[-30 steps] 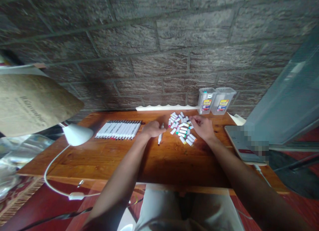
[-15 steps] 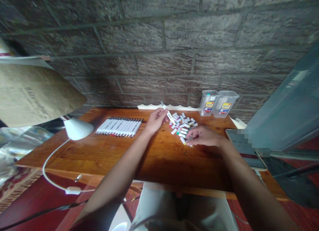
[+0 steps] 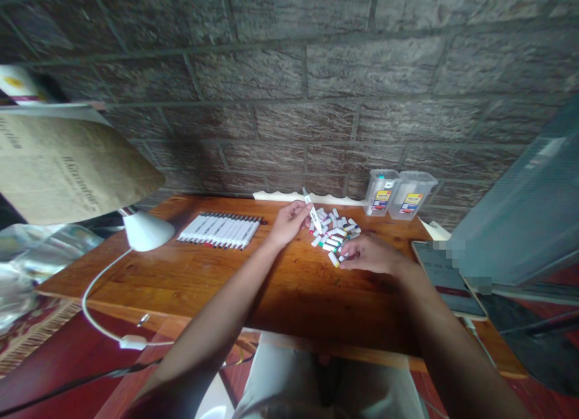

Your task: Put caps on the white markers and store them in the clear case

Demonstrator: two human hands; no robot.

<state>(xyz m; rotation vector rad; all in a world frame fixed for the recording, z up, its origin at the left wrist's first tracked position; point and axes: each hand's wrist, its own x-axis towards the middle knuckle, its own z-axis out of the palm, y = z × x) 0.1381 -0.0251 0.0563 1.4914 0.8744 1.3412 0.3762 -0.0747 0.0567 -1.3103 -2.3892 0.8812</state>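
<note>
A white marker [image 3: 312, 210] is pinched in my left hand [image 3: 292, 222], tilted, with its grey end pointing up toward the wall. Below and beside it spreads a loose pile of white marker caps [image 3: 335, 232] with coloured ends. My right hand [image 3: 367, 254] is at the near right edge of this pile, its fingers curled down among the caps. A small pale piece shows at its fingertips, probably a cap, though the fingers partly hide it. One cap with a yellow end [image 3: 333, 259] lies just left of those fingertips.
A neat row of white markers [image 3: 219, 231] lies left on the wooden desk [image 3: 289, 292]. Two clear plastic containers [image 3: 411, 196] stand against the brick wall. A tablet [image 3: 447, 277] lies at right, and a desk lamp [image 3: 147, 229] stands at left with its cord hanging down.
The view has shifted slightly. My left hand still holds the marker beside the pile, and my right hand stays at the caps with its fingers a little more closed.
</note>
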